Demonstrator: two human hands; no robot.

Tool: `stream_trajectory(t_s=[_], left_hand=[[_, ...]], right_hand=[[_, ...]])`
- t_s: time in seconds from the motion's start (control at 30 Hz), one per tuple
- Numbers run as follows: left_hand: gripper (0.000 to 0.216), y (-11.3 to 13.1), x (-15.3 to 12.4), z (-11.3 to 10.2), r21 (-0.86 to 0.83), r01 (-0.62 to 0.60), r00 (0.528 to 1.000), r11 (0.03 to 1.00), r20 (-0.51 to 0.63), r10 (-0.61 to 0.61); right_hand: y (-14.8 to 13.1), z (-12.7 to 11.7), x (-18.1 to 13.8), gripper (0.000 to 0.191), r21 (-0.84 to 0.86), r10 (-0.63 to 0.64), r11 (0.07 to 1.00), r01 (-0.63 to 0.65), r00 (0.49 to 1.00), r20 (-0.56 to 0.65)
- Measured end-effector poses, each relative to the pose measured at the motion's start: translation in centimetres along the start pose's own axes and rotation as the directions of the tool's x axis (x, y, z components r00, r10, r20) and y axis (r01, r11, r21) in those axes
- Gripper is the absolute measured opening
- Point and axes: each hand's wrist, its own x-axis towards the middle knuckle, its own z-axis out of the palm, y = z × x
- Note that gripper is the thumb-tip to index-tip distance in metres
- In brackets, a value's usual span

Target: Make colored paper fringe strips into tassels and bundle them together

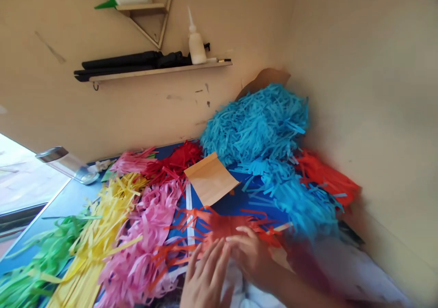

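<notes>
A sheet of orange-red fringed tissue paper (222, 226) lies in front of me on the blue tabletop, its cut strips spreading to both sides. My left hand (207, 271) rests at its near edge, fingers stretched out and close together. Against those fingertips, my right hand (253, 255) touches the same edge with its fingers slightly bent and apart. Both thumbs are largely hidden, and blur softens the right hand. Just beyond the fringed sheet is a piece of brown paper (212, 180), with a folded strip along its top.
Pink fringe (150, 235), yellow fringe (99, 235) and green fringe (51, 248) lie left. Blue fringe (260, 121) is heaped at the back right, beside red fringe (328, 175). A clear tumbler (71, 164) leans near the left edge. A wall shelf (164, 71) holds a glue bottle (196, 45).
</notes>
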Motion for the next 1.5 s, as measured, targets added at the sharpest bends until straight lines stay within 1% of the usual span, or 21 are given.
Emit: stream_trajectory(t_s=[0.03, 0.13, 0.2, 0.27, 0.33, 0.4, 0.43, 0.47, 0.53, 0.57, 0.6, 0.67, 0.7, 0.77, 0.83, 0.87, 0.97, 1.07, 1.23, 1.37, 1.5], left_hand=[[0.039, 0.7, 1.6, 1.0, -0.017, 0.046, 0.999, 0.999, -0.010, -0.046], [0.040, 0.8, 4.7, 3.6, -0.135, 0.057, 0.995, 0.989, -0.071, -0.067], [0.037, 0.0, 4.8, 4.5, -0.179, 0.076, 0.992, 0.981, -0.083, -0.092], [0.035, -0.5, 4.0, 5.0, -0.179, 0.121, 0.987, 0.976, -0.080, -0.137], [0.034, -0.4, 3.2, 5.3, -0.162, 0.166, 0.982, 0.973, -0.065, -0.178], [0.034, 0.3, 2.9, 5.5, -0.146, 0.214, 0.974, 0.966, -0.041, -0.222], [0.034, 0.7, 3.0, 5.6, -0.143, 0.236, 0.970, 0.961, -0.030, -0.243], [0.034, 1.2, 3.3, 5.6, -0.142, 0.256, 0.965, 0.956, -0.019, -0.262], [0.034, 2.0, 3.8, 5.3, -0.150, 0.282, 0.958, 0.947, -0.004, -0.286], [0.033, 2.2, 4.0, 5.1, -0.160, 0.289, 0.956, 0.944, 0.005, -0.292], [0.032, 2.2, 4.2, 4.8, -0.169, 0.296, 0.955, 0.940, 0.018, -0.297], [0.029, 1.8, 4.2, 4.3, -0.182, 0.296, 0.955, 0.938, 0.051, -0.292], [0.028, 1.4, 4.0, 4.0, -0.191, 0.287, 0.958, 0.939, 0.068, -0.279], [0.026, 0.4, 3.8, 3.9, -0.207, 0.277, 0.960, 0.938, 0.096, -0.262], [0.024, -0.5, 3.8, 4.0, -0.218, 0.310, 0.949, 0.925, 0.119, -0.291], [0.023, -0.7, 3.9, 4.2, -0.207, 0.356, 0.933, 0.911, 0.144, -0.331], [0.023, -0.9, 4.9, 4.8, -0.117, 0.501, 0.852, 0.857, 0.236, -0.466], [0.025, -0.6, 6.0, 5.2, -0.040, 0.567, 0.796, 0.823, 0.281, -0.536], [0.029, -0.4, 6.9, 5.1, 0.026, 0.597, 0.752, 0.802, 0.328, -0.571], [0.027, -0.4, 7.1, 4.8, 0.041, 0.605, 0.731, 0.795, 0.367, -0.575], [0.032, -0.3, 7.3, 4.7, 0.062, 0.612, 0.711, 0.788, 0.394, -0.583]], right_hand=[[0.0, -0.2, -0.2, 0.027, -0.003, -0.012, 1.000, 0.012, 1.000, 0.022], [1.6, -1.1, -0.8, 0.028, -0.054, -0.010, 0.998, 0.013, 0.999, 0.048], [3.9, -2.4, -1.2, 0.032, -0.115, 0.036, 0.993, -0.034, 0.999, 0.016], [6.4, -4.5, -1.1, 0.040, -0.221, 0.120, 0.968, -0.119, 0.993, -0.008], [7.8, -7.1, -0.6, 0.045, -0.384, 0.238, 0.895, -0.226, 0.971, -0.016], [7.4, -9.3, 0.4, 0.051, -0.511, 0.312, 0.819, -0.262, 0.950, 0.013], [6.6, -9.9, 0.9, 0.056, -0.520, 0.307, 0.825, -0.224, 0.949, 0.078], [5.5, -10.0, 1.4, 0.061, -0.482, 0.266, 0.862, -0.153, 0.948, 0.175], [3.4, -9.1, 2.1, 0.061, -0.320, 0.141, 0.947, -0.017, 0.919, 0.368], [2.9, -8.2, 2.2, 0.057, -0.252, 0.100, 0.968, 0.008, 0.905, 0.413], [2.8, -7.2, 2.1, 0.048, -0.203, 0.090, 0.979, -0.003, 0.902, 0.422], [3.8, -5.3, 1.7, 0.024, -0.105, 0.125, 0.990, -0.088, 0.897, 0.423], [4.8, -4.7, 1.4, 0.017, -0.057, 0.153, 0.988, -0.142, 0.893, 0.423], [6.6, -4.1, 1.1, 0.017, -0.003, 0.210, 0.973, -0.231, 0.880, 0.426], [7.8, -4.1, 1.1, 0.015, -0.050, 0.302, 0.950, -0.308, 0.868, 0.395], [8.0, -4.1, 1.3, 0.013, -0.094, 0.352, 0.935, -0.343, 0.859, 0.371], [7.8, -3.6, 1.8, 0.020, -0.221, 0.486, 0.873, -0.436, 0.824, 0.293], [7.5, -2.8, 2.1, 0.025, -0.295, 0.551, 0.827, -0.479, 0.794, 0.256], [7.6, -2.4, 2.2, 0.021, -0.328, 0.577, 0.807, -0.490, 0.773, 0.264], [7.8, -2.6, 2.1, 0.019, -0.318, 0.569, 0.816, -0.483, 0.769, 0.292], [7.8, -2.7, 2.1, 0.017, -0.310, 0.563, 0.822, -0.478, 0.765, 0.311]])
